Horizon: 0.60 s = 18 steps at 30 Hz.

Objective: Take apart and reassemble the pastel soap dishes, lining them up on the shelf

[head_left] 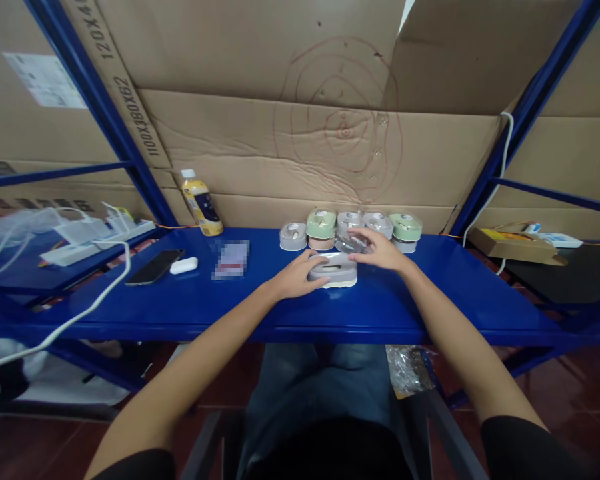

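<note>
Box, pale grey with a dark slot in its top, sits on the tabletop near the front edge, in front of the person. The left hand grips its left end, thumb at the front and fingers over the far side. The right hand seems to pinch a clear lid just behind the box; whether lid and box touch, I cannot tell.

The step in hand looks like handling the lid while the box is steadied. The next move likely calls for a firm left hold and a level, light grip on the lid.

Behind stand more boxes: a grey one, a green-topped stack and another green one. Farther left are a bottle, earbud case and phone.
</note>
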{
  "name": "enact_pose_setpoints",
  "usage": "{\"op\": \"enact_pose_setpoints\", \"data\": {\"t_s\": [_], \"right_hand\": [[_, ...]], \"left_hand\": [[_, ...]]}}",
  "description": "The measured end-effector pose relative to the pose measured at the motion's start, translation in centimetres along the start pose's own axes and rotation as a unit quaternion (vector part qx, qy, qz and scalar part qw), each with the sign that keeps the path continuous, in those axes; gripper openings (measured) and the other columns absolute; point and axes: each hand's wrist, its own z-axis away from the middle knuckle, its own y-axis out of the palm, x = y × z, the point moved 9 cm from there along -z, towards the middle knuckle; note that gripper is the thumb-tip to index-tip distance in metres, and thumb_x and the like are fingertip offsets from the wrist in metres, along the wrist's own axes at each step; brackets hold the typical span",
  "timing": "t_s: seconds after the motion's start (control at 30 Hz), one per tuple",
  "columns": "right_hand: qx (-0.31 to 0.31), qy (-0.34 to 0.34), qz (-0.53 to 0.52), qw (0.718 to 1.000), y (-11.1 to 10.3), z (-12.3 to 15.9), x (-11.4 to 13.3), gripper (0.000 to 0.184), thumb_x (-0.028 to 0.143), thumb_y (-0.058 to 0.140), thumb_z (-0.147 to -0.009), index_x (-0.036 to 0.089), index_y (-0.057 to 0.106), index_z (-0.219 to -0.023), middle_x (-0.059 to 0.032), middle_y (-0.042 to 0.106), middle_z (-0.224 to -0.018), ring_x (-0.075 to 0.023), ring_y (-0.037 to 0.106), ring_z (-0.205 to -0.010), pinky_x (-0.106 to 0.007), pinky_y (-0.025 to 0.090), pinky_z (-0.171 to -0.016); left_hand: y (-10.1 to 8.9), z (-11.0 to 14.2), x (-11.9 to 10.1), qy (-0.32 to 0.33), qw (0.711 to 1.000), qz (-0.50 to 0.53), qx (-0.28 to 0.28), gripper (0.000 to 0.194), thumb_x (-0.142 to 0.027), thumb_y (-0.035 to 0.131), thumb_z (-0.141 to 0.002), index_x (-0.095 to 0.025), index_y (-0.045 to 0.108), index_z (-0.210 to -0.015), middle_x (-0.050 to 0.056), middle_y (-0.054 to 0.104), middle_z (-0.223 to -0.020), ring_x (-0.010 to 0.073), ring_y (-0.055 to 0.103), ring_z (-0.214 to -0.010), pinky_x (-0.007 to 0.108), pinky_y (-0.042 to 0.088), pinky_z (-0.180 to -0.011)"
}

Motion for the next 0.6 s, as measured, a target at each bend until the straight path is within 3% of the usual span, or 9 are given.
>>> {"op": "enact_pose_setpoints", "data": {"t_s": [0.13,0.27,0.47,0.6], "right_hand": [[0.073,-0.059,0.035,0.995,2.9,0.0,2.0,0.078,0.056,0.088,-0.072,0.028,0.064,-0.141,-0.0105,0.068,-0.132,-0.0344,0.065,-0.122,-0.056,0.050,-0.110],[0.107,-0.089,0.040,0.989,5.0,0.0,2.8,0.084,0.059,0.089,-0.071,0.030,0.062,-0.145,-0.0105,0.067,-0.133,-0.0338,0.065,-0.122,-0.054,0.050,-0.109],[0.131,-0.086,0.050,0.986,5.8,-0.2,2.5,0.086,0.060,0.089,-0.072,0.028,0.061,-0.147,-0.0112,0.066,-0.131,-0.0333,0.065,-0.120,-0.052,0.051,-0.108],[0.153,-0.076,0.056,0.984,6.0,-0.1,2.5,0.086,0.058,0.089,-0.073,0.030,0.059,-0.150,-0.0102,0.067,-0.129,-0.0329,0.066,-0.118,-0.052,0.051,-0.107]], "left_hand": [[-0.2,-0.2,0.7,-0.023,0.998,0.055,-0.032,0.093,-0.056,0.078,-0.082,-0.021,0.037,-0.158,0.017,0.057,-0.150,0.0370,0.057,-0.138,0.048,0.048,-0.114],[0.0,-0.5,0.5,-0.023,0.994,0.096,-0.044,0.108,-0.054,0.083,-0.076,-0.020,0.025,-0.161,0.019,0.063,-0.143,0.0387,0.062,-0.133,0.048,0.051,-0.109],[0.3,-0.7,0.3,-0.020,0.992,0.113,-0.052,0.125,-0.054,0.087,-0.071,-0.021,0.011,-0.165,0.020,0.063,-0.144,0.0412,0.061,-0.135,0.055,0.048,-0.111],[0.2,-0.7,0.1,-0.011,0.992,0.116,-0.057,0.127,-0.054,0.089,-0.069,-0.020,0.013,-0.165,0.021,0.058,-0.148,0.0415,0.058,-0.136,0.055,0.048,-0.112]]}}
